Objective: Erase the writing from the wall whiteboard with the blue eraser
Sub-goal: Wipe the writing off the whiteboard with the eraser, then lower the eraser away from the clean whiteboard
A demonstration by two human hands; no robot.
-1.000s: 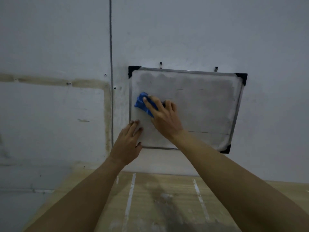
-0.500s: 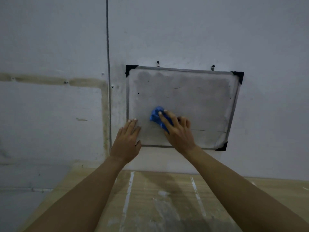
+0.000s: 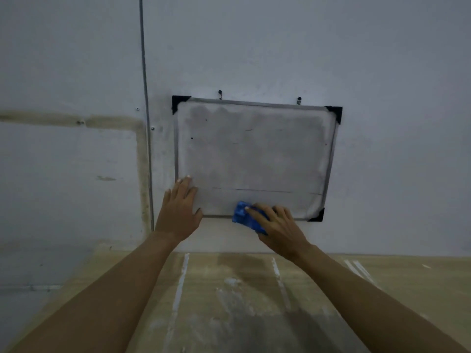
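Observation:
A small whiteboard (image 3: 254, 154) with a grey metal frame and black corner caps hangs on the wall. Its surface is smudged grey, with a thin dark line (image 3: 262, 191) across the lower part and a few small marks higher up. My right hand (image 3: 277, 229) presses the blue eraser (image 3: 242, 217) against the board's bottom edge, near the middle. My left hand (image 3: 178, 207) lies flat, fingers spread, over the board's lower left corner and hides that corner.
Two hooks (image 3: 220, 94) hold the board's top edge. A thin vertical pipe (image 3: 146, 123) runs down the wall just left of the board. Below is a wooden surface (image 3: 229, 301) with white streaks.
My right hand has carried the eraser from the board's upper left down and to the right, ending at the bottom edge. My left hand has stayed at the lower left corner.

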